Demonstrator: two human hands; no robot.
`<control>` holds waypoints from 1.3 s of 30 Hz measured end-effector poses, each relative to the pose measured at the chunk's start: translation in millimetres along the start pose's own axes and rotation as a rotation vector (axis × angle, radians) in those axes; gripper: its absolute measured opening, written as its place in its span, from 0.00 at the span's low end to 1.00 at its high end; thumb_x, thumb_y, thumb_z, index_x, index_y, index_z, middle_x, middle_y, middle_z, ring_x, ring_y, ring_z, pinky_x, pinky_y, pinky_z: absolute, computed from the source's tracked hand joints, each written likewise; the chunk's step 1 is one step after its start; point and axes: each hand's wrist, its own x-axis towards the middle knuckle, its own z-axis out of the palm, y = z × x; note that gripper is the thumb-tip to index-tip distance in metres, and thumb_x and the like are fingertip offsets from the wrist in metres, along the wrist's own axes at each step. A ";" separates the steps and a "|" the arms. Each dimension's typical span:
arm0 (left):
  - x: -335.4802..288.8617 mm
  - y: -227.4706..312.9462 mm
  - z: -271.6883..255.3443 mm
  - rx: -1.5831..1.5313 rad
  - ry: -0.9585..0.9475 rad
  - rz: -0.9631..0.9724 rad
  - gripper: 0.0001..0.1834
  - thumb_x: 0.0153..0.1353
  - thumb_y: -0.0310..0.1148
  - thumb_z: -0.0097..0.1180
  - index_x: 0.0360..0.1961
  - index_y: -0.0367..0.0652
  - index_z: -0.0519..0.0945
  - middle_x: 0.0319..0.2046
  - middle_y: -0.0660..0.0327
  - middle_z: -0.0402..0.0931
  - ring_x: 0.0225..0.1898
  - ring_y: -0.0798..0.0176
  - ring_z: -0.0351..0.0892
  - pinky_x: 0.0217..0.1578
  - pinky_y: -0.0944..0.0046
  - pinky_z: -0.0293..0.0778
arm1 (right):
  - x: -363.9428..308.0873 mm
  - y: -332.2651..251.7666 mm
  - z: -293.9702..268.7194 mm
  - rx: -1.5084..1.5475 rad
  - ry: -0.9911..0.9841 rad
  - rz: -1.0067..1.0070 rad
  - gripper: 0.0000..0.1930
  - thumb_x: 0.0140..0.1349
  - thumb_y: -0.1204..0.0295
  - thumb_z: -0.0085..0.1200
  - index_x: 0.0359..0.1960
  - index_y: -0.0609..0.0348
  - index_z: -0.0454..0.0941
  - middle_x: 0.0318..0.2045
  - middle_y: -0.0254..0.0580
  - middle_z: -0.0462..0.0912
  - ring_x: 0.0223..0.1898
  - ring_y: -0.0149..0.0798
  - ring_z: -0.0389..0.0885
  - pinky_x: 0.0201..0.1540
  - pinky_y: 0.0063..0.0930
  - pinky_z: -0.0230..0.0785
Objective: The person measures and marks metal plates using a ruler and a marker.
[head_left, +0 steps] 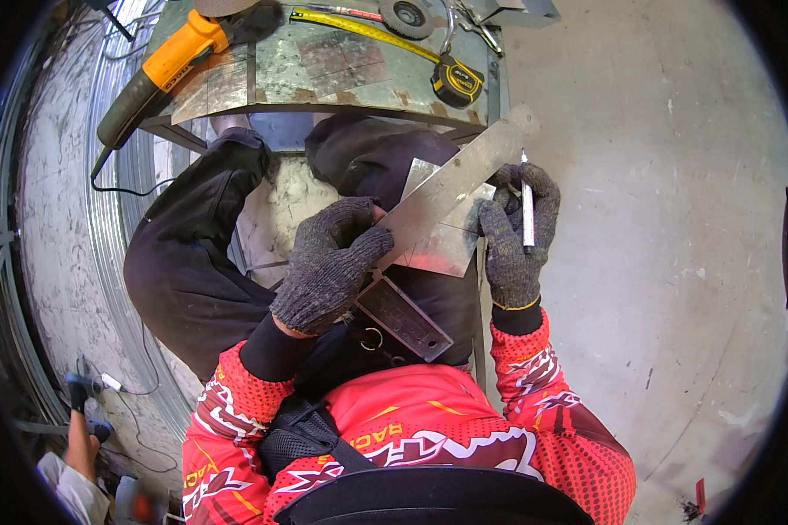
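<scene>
My left hand (328,258), in a grey knitted glove, is closed around the corner of a try square (464,171). Its long steel blade slants up to the right, and its dark stock points down to the right over my lap. Beneath the blade lies a piece of sheet metal (442,241), tilted above my thigh, with a thin line across it. My gloved right hand (521,232) grips a white marker pen (527,210), tip up. Its fingers also meet the sheet's right edge; whether they pinch it is hidden.
A metal-topped workbench (280,87) stands ahead, bearing an orange angle grinder (184,54), an extended tape measure (457,81), a grinding disc (406,17) and locking pliers (477,26). Long metal profiles (118,227) lie on the left floor. Another person's leg (80,437) shows at lower left.
</scene>
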 end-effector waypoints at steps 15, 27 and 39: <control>-1.0 1.5 -1.9 0.010 -0.018 -0.009 0.15 0.66 0.29 0.66 0.51 0.36 0.83 0.39 0.63 0.85 0.39 0.72 0.82 0.42 0.69 0.79 | -1.8 1.7 -1.7 -0.022 0.000 -0.018 0.29 0.63 0.84 0.60 0.66 0.56 0.69 0.56 0.44 0.80 0.46 0.30 0.77 0.47 0.24 0.76; -1.0 -0.4 -2.7 0.024 -0.008 -0.001 0.16 0.66 0.30 0.66 0.53 0.36 0.83 0.40 0.62 0.85 0.38 0.72 0.82 0.41 0.69 0.79 | -0.5 -1.9 5.1 -0.027 0.046 0.003 0.26 0.61 0.87 0.61 0.60 0.56 0.73 0.50 0.37 0.74 0.40 0.26 0.71 0.41 0.21 0.70; -1.9 -0.1 -1.9 0.024 -0.011 0.001 0.16 0.66 0.32 0.66 0.52 0.37 0.82 0.37 0.64 0.84 0.34 0.73 0.81 0.35 0.70 0.78 | -2.5 2.2 0.3 -0.048 0.035 0.001 0.27 0.62 0.86 0.60 0.63 0.56 0.71 0.53 0.40 0.78 0.46 0.29 0.75 0.49 0.24 0.73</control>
